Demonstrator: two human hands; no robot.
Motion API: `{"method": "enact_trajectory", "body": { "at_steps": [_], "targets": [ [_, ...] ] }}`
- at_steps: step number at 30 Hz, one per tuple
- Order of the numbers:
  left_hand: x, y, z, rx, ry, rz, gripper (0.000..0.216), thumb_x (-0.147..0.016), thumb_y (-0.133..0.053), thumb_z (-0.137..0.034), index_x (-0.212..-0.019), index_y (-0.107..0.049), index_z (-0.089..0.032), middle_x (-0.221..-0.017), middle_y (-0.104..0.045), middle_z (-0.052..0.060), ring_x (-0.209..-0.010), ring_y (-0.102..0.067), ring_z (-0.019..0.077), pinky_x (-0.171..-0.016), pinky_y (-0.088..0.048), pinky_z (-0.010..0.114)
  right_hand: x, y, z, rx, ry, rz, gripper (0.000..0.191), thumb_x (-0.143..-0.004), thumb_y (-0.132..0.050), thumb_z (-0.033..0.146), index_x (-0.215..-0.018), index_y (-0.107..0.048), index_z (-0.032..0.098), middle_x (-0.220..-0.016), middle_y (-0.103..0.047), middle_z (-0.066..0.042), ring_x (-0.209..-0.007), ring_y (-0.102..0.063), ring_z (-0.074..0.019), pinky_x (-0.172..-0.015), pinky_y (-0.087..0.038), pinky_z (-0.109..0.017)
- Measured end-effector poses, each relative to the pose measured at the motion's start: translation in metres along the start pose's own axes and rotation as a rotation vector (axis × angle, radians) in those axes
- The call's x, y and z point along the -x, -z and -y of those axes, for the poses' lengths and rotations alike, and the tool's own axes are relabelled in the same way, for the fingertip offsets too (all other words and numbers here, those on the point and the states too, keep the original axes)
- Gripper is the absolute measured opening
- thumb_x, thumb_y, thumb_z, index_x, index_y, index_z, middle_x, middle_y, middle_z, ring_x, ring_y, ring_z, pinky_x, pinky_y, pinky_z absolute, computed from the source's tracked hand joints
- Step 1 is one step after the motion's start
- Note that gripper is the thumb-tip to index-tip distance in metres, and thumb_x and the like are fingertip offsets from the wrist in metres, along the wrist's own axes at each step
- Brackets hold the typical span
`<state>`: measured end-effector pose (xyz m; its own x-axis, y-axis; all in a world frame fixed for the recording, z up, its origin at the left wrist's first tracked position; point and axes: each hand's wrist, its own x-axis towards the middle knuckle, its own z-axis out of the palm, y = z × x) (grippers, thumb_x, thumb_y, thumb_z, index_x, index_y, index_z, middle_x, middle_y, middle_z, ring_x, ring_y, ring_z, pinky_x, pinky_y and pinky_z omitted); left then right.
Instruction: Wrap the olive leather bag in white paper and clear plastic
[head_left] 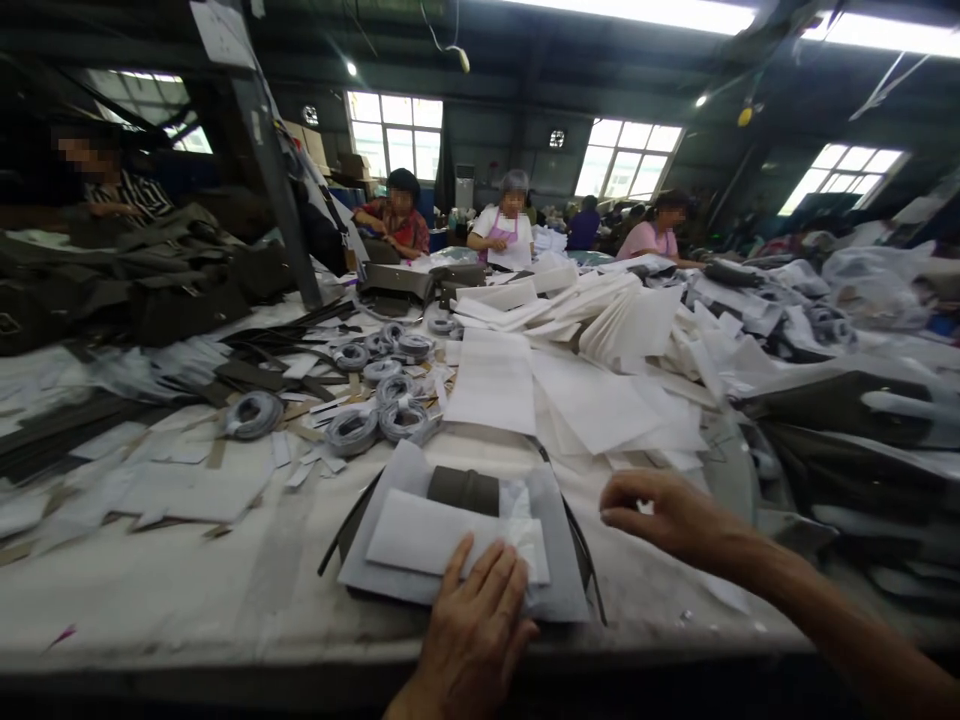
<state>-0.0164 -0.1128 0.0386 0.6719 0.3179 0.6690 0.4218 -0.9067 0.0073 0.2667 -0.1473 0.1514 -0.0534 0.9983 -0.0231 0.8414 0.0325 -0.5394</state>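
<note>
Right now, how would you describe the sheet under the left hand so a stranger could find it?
At the near edge of the long white worktable lies a pale grey fabric panel. On it sits a small white rectangular sheet, pressed by the left hand. Unlike the loose white paper sheets farther back, it lies beside a dark olive fabric roll.

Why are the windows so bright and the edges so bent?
Head view: the windows and ceiling lights blow out to white glare; the wide lens bows the table edge and stretches the corners; the left hand on the white sheet is sharp, the piles at far right smeared.
</note>
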Motion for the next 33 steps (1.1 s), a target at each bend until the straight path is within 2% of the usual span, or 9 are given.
{"method": "enact_trajectory", "body": {
  "at_steps": [4,8,12,18,20,22,26,30,33],
  "targets": [
    [0.002,-0.003,0.001,0.011,0.005,0.005,0.036,-0.098,-0.05,-0.038,-0.124,-0.06,-0.016,-0.12,-0.07,0.006,-0.12,-0.059,0.0195,-0.119,-0.03,0.041,-0.059,-0.015,0.048,0.207,0.244,0.243,0.007,-0.081,-0.068,0.024,-0.077,-0.073,0.025,-0.074,-0.072,0.003,-0.07,-0.064,-0.015,-0.069,-0.043,-0.024],
    [0.003,-0.003,0.002,0.017,-0.001,0.012,0.037,-0.098,-0.049,-0.04,-0.123,-0.061,-0.016,-0.12,-0.069,0.004,-0.118,-0.06,0.0192,-0.121,-0.025,0.04,-0.108,-0.04,0.062,0.552,0.385,0.441,0.005,-0.075,-0.078,0.029,-0.079,-0.076,0.025,-0.071,-0.074,0.003,-0.066,-0.065,-0.0158,-0.076,-0.041,-0.029],
    [0.005,-0.006,0.003,0.013,-0.01,0.011,0.038,-0.098,-0.047,-0.041,-0.122,-0.062,-0.015,-0.118,-0.07,0.005,-0.117,-0.06,0.0206,-0.12,-0.026,0.042,-0.141,-0.067,0.067,0.703,0.483,0.549,0.013,-0.065,-0.084,0.025,-0.061,-0.071,0.022,-0.053,-0.064,0.005,-0.056,-0.058,-0.0145,-0.076,-0.039,-0.032],
    [0.008,-0.011,0.005,0.01,-0.023,0.001,0.039,-0.097,-0.048,-0.041,-0.123,-0.061,-0.015,-0.117,-0.07,0.007,-0.118,-0.059,0.0219,-0.119,-0.028,0.044,-0.146,-0.077,0.069,0.779,0.656,0.55,0.031,-0.069,-0.078,0.016,-0.047,-0.057,0.019,-0.055,-0.063,0.002,-0.068,-0.058,-0.0165,-0.081,-0.035,-0.034],
    [0.008,-0.011,0.006,0.016,-0.025,-0.004,0.039,-0.097,-0.048,-0.04,-0.124,-0.061,-0.014,-0.117,-0.07,0.008,-0.119,-0.059,0.022,-0.12,-0.027,0.044,-0.145,-0.076,0.068,0.794,0.69,0.561,0.026,-0.071,-0.078,0.016,-0.053,-0.059,0.019,-0.058,-0.064,0.0,-0.071,-0.06,-0.0181,-0.081,-0.035,-0.034],
    [0.008,-0.01,0.006,0.021,-0.026,-0.005,0.038,-0.098,-0.047,-0.039,-0.123,-0.061,-0.014,-0.116,-0.07,0.008,-0.118,-0.06,0.0218,-0.121,-0.025,0.044,-0.147,-0.076,0.066,0.812,0.699,0.559,0.013,-0.072,-0.08,0.022,-0.072,-0.067,0.02,-0.065,-0.067,-0.001,-0.074,-0.061,-0.0201,-0.081,-0.036,-0.035],
    [0.009,-0.011,0.005,0.019,-0.019,0.017,0.039,-0.099,-0.045,-0.041,-0.123,-0.061,-0.016,-0.119,-0.07,0.007,-0.119,-0.059,0.0217,-0.121,-0.026,0.044,-0.166,-0.08,0.06,0.843,0.553,0.516,0.052,-0.063,-0.088,0.041,-0.104,-0.065,0.017,-0.099,-0.069,-0.009,-0.088,-0.063,-0.0257,-0.084,-0.04,-0.038],
    [0.012,-0.016,0.003,0.016,0.004,-0.015,0.041,-0.098,-0.046,-0.046,-0.122,-0.062,-0.017,-0.12,-0.069,0.005,-0.119,-0.059,0.021,-0.121,-0.025,0.044,-0.186,-0.065,0.053,0.814,0.445,0.462,0.045,-0.061,-0.09,0.036,-0.095,-0.067,0.019,-0.105,-0.068,-0.007,-0.096,-0.063,-0.0257,-0.09,-0.04,-0.038],
    [0.014,-0.02,0.003,0.007,-0.001,-0.014,0.042,-0.097,-0.047,-0.046,-0.123,-0.061,-0.016,-0.122,-0.068,0.005,-0.12,-0.058,0.0206,-0.122,-0.023,0.043,-0.186,-0.039,0.049,0.762,0.354,0.304,0.036,-0.069,-0.085,0.023,-0.1,-0.068,0.018,-0.112,-0.068,-0.011,-0.106,-0.062,-0.0283,-0.092,-0.04,-0.037]
  ]
}}
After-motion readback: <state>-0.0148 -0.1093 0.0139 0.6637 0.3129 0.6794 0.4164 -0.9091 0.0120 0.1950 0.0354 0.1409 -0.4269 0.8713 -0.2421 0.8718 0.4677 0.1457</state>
